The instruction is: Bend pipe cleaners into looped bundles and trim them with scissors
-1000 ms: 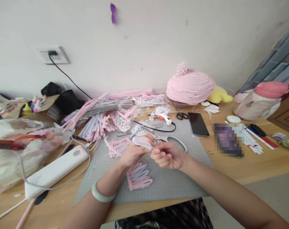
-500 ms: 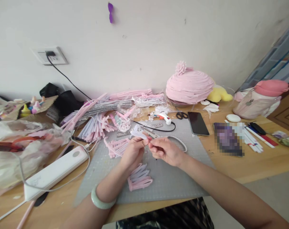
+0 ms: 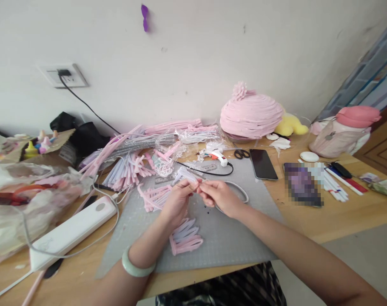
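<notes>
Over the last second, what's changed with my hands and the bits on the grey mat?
Both hands moved slightly up the grey cutting mat. The pale lilac fuzzy strip, stretched sideways between them a second ago, is now pinched where the left hand and right hand meet fingertip to fingertip. The folded pink strip bundle, white glue gun and black phone stayed put.

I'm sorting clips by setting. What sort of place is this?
Probably a home craft desk: a wooden table against a plain wall, heaped with pink fuzzy pipe cleaners, a white hot glue gun on a grey cutting mat, and a pink coiled dome-shaped piece.
</notes>
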### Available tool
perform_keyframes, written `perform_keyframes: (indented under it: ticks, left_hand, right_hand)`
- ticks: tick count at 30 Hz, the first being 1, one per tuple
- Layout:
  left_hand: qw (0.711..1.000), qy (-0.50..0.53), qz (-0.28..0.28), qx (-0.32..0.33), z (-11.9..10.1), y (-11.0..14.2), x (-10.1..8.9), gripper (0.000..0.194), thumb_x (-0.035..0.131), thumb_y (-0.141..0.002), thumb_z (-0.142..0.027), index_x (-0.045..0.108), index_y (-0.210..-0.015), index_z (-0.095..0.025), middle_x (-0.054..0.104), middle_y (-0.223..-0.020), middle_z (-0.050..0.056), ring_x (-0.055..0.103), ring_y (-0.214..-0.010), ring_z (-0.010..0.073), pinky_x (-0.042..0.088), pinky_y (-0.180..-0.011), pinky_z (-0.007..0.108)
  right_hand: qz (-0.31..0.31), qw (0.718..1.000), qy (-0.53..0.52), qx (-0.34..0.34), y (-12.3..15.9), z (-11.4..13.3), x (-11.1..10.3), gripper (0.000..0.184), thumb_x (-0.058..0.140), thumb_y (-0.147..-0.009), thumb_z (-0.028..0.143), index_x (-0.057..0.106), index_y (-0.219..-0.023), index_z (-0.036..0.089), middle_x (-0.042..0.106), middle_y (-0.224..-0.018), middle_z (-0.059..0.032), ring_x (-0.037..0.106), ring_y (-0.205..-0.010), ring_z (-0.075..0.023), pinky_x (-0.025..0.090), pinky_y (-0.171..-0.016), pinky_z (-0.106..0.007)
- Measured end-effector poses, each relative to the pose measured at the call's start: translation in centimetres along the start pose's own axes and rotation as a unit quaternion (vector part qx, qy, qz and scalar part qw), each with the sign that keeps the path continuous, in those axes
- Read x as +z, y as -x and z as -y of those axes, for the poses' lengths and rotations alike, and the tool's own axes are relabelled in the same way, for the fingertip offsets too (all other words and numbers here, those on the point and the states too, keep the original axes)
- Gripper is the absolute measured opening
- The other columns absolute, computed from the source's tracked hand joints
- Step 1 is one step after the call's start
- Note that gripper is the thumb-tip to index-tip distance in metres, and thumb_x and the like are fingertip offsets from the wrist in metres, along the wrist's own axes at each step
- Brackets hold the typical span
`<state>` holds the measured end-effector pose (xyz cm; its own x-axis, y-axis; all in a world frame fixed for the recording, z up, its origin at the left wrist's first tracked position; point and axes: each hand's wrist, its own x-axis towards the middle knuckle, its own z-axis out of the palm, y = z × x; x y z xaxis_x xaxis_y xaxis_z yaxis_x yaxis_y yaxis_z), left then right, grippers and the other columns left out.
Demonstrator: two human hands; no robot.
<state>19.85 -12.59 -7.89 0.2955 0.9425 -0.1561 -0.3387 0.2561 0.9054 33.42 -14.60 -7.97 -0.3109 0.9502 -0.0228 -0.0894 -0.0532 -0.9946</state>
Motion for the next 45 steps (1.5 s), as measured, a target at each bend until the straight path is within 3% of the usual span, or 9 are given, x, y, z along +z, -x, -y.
perform_keyframes:
  ticks: [2, 4, 7, 10, 15, 20, 29, 38, 45]
  left_hand:
    - [0.999, -0.027, 0.035, 0.018, -0.6, 0.0, -0.3, 0.013, 0.071, -0.063, -0.028, 0.069, -0.066, -0.015, 0.064, -0.066, 0.001, 0.053, -0.068, 0.0135, 0.036, -0.071, 0.025]
    - [0.996, -0.04, 0.075, 0.032, -1.0, -0.1, -0.6, 0.015, 0.072, -0.062, -0.026, 0.071, -0.074, -0.016, 0.066, -0.074, 0.002, 0.054, -0.074, 0.0152, 0.037, -0.074, 0.026]
    - [0.988, -0.046, 0.141, 0.048, -1.3, -0.1, -1.2, 0.017, 0.074, -0.059, -0.024, 0.073, -0.075, -0.018, 0.064, -0.079, 0.003, 0.054, -0.075, 0.0159, 0.038, -0.072, 0.027]
    - [0.974, -0.089, 0.194, 0.07, -1.6, 0.0, -1.6, 0.014, 0.076, -0.057, -0.025, 0.074, -0.07, -0.019, 0.06, -0.074, 0.003, 0.052, -0.067, 0.0146, 0.038, -0.063, 0.026]
    - [0.951, -0.151, 0.256, 0.086, -2.4, 0.4, -1.8, 0.015, 0.074, -0.06, -0.034, 0.072, -0.057, -0.019, 0.054, -0.068, 0.004, 0.048, -0.059, 0.0136, 0.037, -0.056, 0.026]
    - [0.916, -0.149, 0.356, 0.108, -2.8, 0.6, -1.7, 0.014, 0.072, -0.065, -0.03, 0.069, -0.057, -0.018, 0.05, -0.068, 0.002, 0.047, -0.06, 0.0116, 0.038, -0.058, 0.024]
    - [0.893, -0.15, 0.415, 0.085, -3.2, 1.2, -1.4, 0.01, 0.067, -0.071, -0.02, 0.069, -0.061, -0.018, 0.046, -0.07, 0.001, 0.044, -0.062, 0.0102, 0.036, -0.058, 0.023]
    - [0.978, 0.083, 0.176, 0.073, -0.9, 2.1, 0.6, 0.023, 0.079, -0.051, -0.028, 0.06, -0.051, -0.015, 0.042, -0.067, -0.002, 0.042, -0.066, 0.0103, 0.036, -0.06, 0.021]
    - [0.987, 0.142, 0.073, -0.021, -1.1, 1.9, 1.0, 0.024, 0.077, -0.053, -0.019, 0.058, -0.067, -0.016, 0.049, -0.062, -0.005, 0.046, -0.053, 0.0082, 0.038, -0.054, 0.022]
  right_hand:
    - [0.08, 0.955, -0.257, 0.124, 0.0, 0.5, -0.4, 0.019, 0.039, -0.085, 0.021, 0.049, -0.07, 0.013, 0.034, -0.054, 0.0065, 0.023, -0.04, -0.0035, 0.023, -0.039, -0.015]
    - [0.142, 0.869, -0.424, 0.212, 0.0, 0.7, -0.8, 0.02, 0.036, -0.085, 0.015, 0.048, -0.07, 0.012, 0.032, -0.052, 0.0071, 0.021, -0.037, -0.0019, 0.022, -0.036, -0.011]
    - [0.199, 0.775, -0.529, 0.284, 0.3, 0.8, -1.1, 0.023, 0.032, -0.085, 0.013, 0.043, -0.065, 0.013, 0.032, -0.05, 0.007, 0.022, -0.034, -0.0014, 0.023, -0.032, -0.008]
    - [0.269, 0.729, -0.537, 0.328, 0.5, 0.6, -1.0, 0.023, 0.033, -0.084, 0.014, 0.038, -0.062, 0.015, 0.033, -0.048, 0.0069, 0.021, -0.031, -0.001, 0.025, -0.031, -0.008]
    - [0.358, 0.688, -0.513, 0.369, 0.8, 0.3, -0.4, 0.016, 0.041, -0.078, 0.014, 0.041, -0.061, 0.014, 0.035, -0.05, 0.0061, 0.022, -0.031, 0.0006, 0.027, -0.032, -0.008]
    - [0.387, 0.688, -0.479, 0.385, 0.9, 0.3, -0.1, 0.014, 0.044, -0.078, 0.016, 0.045, -0.064, 0.013, 0.036, -0.052, 0.0056, 0.026, -0.033, 0.0002, 0.033, -0.035, -0.008]
    - [0.463, 0.658, -0.474, 0.356, 0.9, -0.5, 0.8, 0.014, 0.051, -0.073, 0.015, 0.045, -0.06, 0.012, 0.038, -0.049, 0.0062, 0.025, -0.03, 0.0001, 0.03, -0.032, -0.01]
    - [0.323, 0.771, -0.505, 0.217, 1.4, 0.3, 1.0, 0.012, 0.061, -0.073, 0.016, 0.058, -0.069, 0.006, 0.049, -0.051, 0.0042, 0.032, -0.033, 0.0022, 0.029, -0.034, -0.008]
    - [0.114, 0.938, -0.319, 0.071, 1.1, 0.3, 1.1, 0.018, 0.062, -0.074, 0.025, 0.063, -0.068, 0.008, 0.052, -0.054, 0.0027, 0.04, -0.037, -0.0002, 0.028, -0.035, -0.012]
